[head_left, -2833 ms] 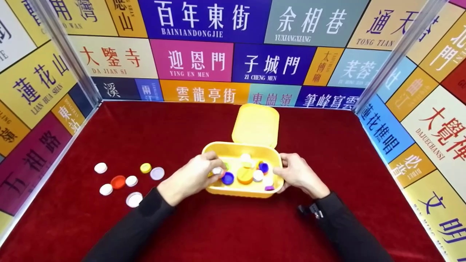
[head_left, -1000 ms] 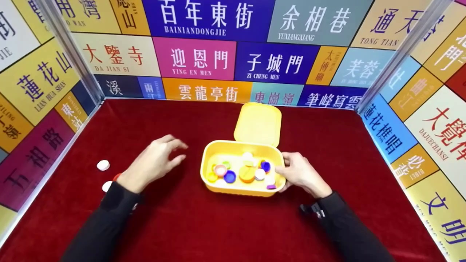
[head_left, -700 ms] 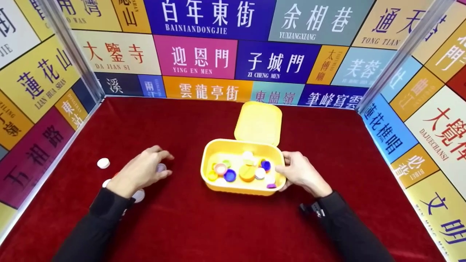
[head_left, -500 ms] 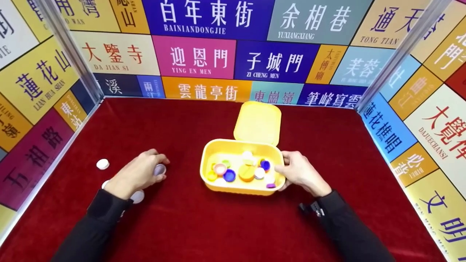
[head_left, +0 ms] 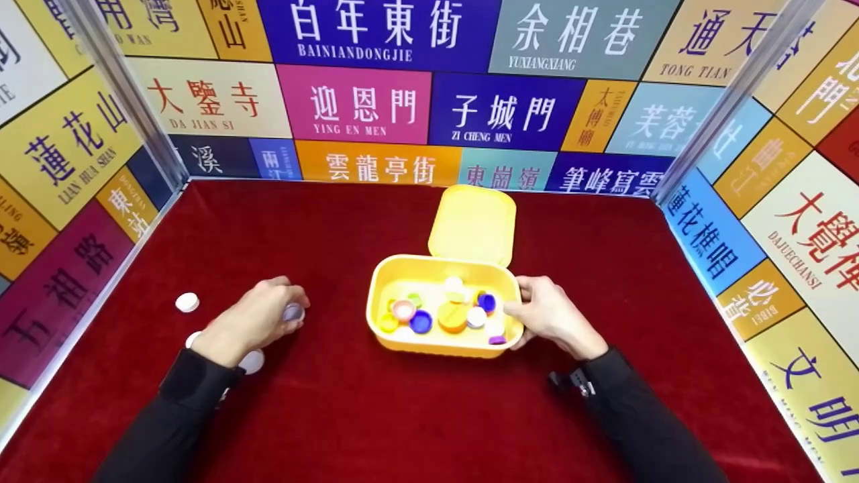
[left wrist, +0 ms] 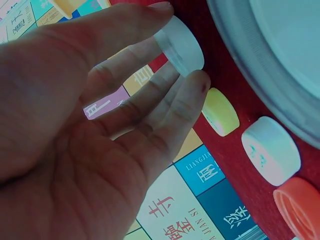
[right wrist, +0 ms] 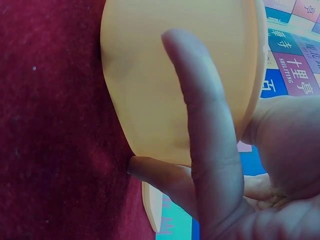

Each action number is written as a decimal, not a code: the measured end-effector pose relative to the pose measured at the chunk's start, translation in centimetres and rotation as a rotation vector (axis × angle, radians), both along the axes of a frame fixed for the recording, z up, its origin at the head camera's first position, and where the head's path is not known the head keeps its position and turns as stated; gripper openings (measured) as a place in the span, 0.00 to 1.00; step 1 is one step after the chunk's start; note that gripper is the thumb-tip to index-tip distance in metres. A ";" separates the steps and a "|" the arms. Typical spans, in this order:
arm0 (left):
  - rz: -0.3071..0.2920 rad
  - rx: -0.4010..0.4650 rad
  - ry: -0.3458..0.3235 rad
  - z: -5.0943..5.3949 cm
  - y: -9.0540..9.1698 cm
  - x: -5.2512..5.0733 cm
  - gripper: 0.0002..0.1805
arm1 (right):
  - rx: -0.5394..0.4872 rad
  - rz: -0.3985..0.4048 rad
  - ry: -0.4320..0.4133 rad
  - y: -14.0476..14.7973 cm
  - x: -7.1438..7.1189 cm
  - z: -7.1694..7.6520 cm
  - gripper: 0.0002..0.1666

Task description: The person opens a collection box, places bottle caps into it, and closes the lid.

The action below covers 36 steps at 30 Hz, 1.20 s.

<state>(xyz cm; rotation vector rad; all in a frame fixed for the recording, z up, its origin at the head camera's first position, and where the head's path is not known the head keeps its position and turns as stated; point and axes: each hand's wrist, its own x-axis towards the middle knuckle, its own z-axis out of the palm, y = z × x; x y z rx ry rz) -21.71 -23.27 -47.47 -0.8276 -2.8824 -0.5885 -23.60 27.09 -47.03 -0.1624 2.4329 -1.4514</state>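
Note:
My left hand pinches a pale lavender bottle cap between thumb and fingertips; in the left wrist view that cap stands tilted at the fingertips. Close by on the cloth are a yellow cap, a white cap and a red cap, which the hand hides in the head view. My right hand grips the right end of a yellow plastic box, thumb at the rim. Inside lie several caps, among them a blue cap, an orange cap and a pink cap.
The box's lid is folded back behind it. White caps lie left of the left hand and below it. Dark red cloth covers the table, with printed panels on three sides.
My left hand has gone from over the box to the loose caps at the left, and its fingers have closed on the lavender cap. A pink cap now shows in the box. The right hand stays put.

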 end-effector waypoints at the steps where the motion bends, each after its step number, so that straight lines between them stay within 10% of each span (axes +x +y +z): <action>1: -0.002 -0.002 0.004 0.0 0.0 0.0 0.11 | 0.001 0.001 0.003 0.0 0.0 0.0 0.24; 23: -0.043 0.123 0.215 3.2 6.2 -1.1 0.15 | -0.017 -0.012 -0.011 0.0 0.0 -0.4 0.26; 36: -0.215 0.082 0.280 2.6 12.1 -2.5 0.11 | -0.011 -0.010 0.005 -0.1 0.0 -0.2 0.25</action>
